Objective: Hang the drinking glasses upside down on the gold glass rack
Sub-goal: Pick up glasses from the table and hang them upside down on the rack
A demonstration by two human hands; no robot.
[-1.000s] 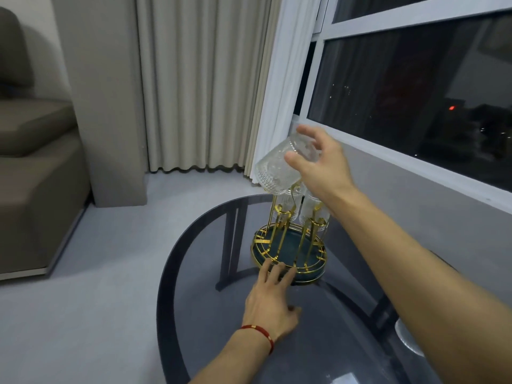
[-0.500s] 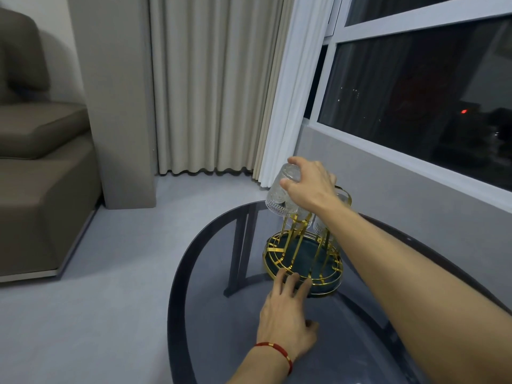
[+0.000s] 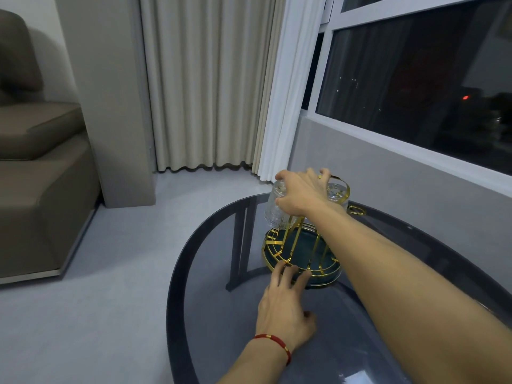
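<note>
Left hand (image 3: 284, 309) open, palm down on glass table (image 3: 210, 314), fingertips touching base rim of gold rack (image 3: 300, 253). Right hand (image 3: 303, 194) gripping upturned glass (image 3: 273, 210) by its bottom, over rack's left prong. Another glass (image 3: 336, 191) hung behind.

A person's right hand (image 3: 303, 194) reaches across the top of the gold glass rack (image 3: 300, 252), fingers curled around an inverted glass (image 3: 277, 209). The left hand (image 3: 284, 309), palm down, fingers spread, touches the rack's near base rim.
</note>
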